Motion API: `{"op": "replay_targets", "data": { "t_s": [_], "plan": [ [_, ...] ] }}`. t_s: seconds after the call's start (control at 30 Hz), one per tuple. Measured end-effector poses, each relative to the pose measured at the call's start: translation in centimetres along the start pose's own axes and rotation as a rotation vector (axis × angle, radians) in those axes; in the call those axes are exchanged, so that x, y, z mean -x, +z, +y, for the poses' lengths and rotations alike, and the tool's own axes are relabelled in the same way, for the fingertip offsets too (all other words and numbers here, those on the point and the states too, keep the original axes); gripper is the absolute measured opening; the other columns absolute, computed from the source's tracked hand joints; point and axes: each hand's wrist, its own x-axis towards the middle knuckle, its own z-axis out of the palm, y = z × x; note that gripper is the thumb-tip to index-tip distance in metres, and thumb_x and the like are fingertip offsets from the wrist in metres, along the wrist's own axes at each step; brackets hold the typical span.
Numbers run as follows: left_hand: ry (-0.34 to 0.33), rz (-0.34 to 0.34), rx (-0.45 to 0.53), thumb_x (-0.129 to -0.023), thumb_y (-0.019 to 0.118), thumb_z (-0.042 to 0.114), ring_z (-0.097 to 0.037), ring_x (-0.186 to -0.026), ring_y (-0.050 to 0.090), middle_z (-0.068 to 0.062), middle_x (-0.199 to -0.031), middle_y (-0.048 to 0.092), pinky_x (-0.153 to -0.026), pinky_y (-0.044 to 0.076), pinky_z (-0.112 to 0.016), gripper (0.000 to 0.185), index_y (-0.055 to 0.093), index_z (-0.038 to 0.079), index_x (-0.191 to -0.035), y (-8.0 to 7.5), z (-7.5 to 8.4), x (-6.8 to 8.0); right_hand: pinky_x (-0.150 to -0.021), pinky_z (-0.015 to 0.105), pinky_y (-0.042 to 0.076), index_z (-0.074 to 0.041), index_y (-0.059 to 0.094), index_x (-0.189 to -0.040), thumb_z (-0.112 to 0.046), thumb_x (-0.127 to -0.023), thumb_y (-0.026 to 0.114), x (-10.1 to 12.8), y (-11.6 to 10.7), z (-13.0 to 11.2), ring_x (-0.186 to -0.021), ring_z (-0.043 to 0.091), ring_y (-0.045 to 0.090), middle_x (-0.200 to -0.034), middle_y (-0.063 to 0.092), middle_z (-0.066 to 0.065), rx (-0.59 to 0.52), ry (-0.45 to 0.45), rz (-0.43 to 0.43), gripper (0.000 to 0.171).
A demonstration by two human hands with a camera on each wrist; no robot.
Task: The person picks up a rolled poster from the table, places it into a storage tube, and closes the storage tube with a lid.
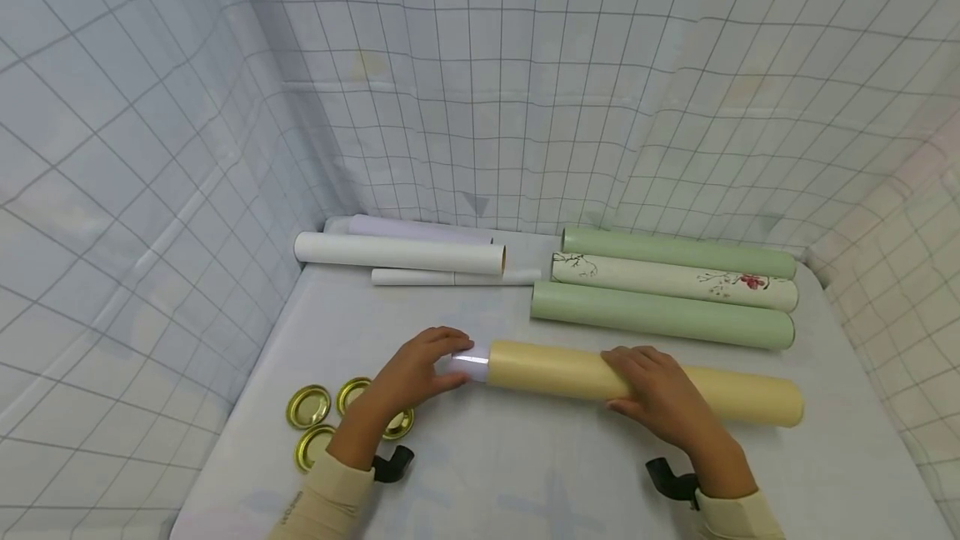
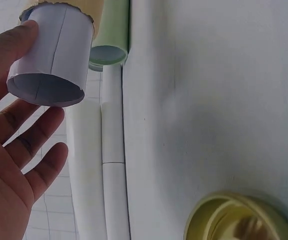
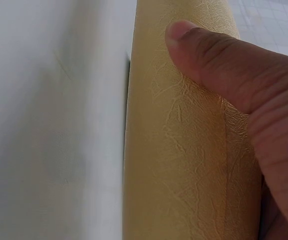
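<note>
A long gold textured tube (image 1: 555, 371) lies across the middle of the table. My right hand (image 1: 652, 394) grips it from above; in the right wrist view the thumb (image 3: 204, 52) presses along its wrinkled surface. Out of the tube's left end sticks a white inner tube (image 1: 472, 363), hollow and open-ended in the left wrist view. With thumb and fingertips, my left hand (image 1: 420, 369) holds this white end, the thumb (image 2: 18, 42) near the gold tube's ragged rim. The lower fingers of that hand are spread below the opening. How far the inner tube reaches inside is hidden.
Several gold round lids (image 1: 308, 407) lie at the front left, partly behind my left arm. At the back left are a white tube (image 1: 397, 253), a lilac roll (image 1: 420, 228) and a thin white roll (image 1: 420, 277). Green tubes (image 1: 660, 317) and a flower-patterned tube (image 1: 660, 279) lie back right.
</note>
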Motion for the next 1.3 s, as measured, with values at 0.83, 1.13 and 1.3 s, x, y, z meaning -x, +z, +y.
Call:
{"op": "replay_targets", "data": {
  "t_s": [0.83,1.13,1.3],
  "plan": [
    [0.098,-0.015,0.137,-0.088,0.079,0.016,-0.021,-0.119,0.059,-0.005,-0.130,0.060,-0.099,0.049,-0.038,0.041,0.065,0.008,-0.126,1.5,0.8,-1.7,-0.092,0.053,0.049,-0.007,0.061,-0.132,-0.031,-0.069,0.092,0.0,0.0,-0.1,-0.112,0.031,0.060,-0.124,0.066,0.010,-0.010,0.038,-0.009,0.074],
    [0.097,-0.011,0.194,-0.086,0.079,0.011,-0.020,-0.121,0.057,-0.004,-0.128,0.062,-0.101,0.048,-0.039,0.041,0.064,0.008,-0.124,1.6,0.8,-1.8,-0.091,0.053,0.049,-0.007,0.061,-0.132,-0.031,-0.068,0.092,0.0,0.0,-0.1,-0.112,0.031,0.060,-0.124,0.066,0.010,-0.010,0.041,-0.002,0.075],
    [0.114,0.004,0.204,-0.085,0.080,0.012,-0.019,-0.120,0.058,-0.003,-0.127,0.063,-0.100,0.048,-0.038,0.042,0.064,0.008,-0.124,1.7,0.8,-2.0,-0.091,0.053,0.049,-0.007,0.060,-0.133,-0.031,-0.068,0.092,0.2,0.0,0.0,-0.112,0.031,0.060,-0.124,0.065,0.010,-0.013,0.038,0.005,0.075]
  ]
}}
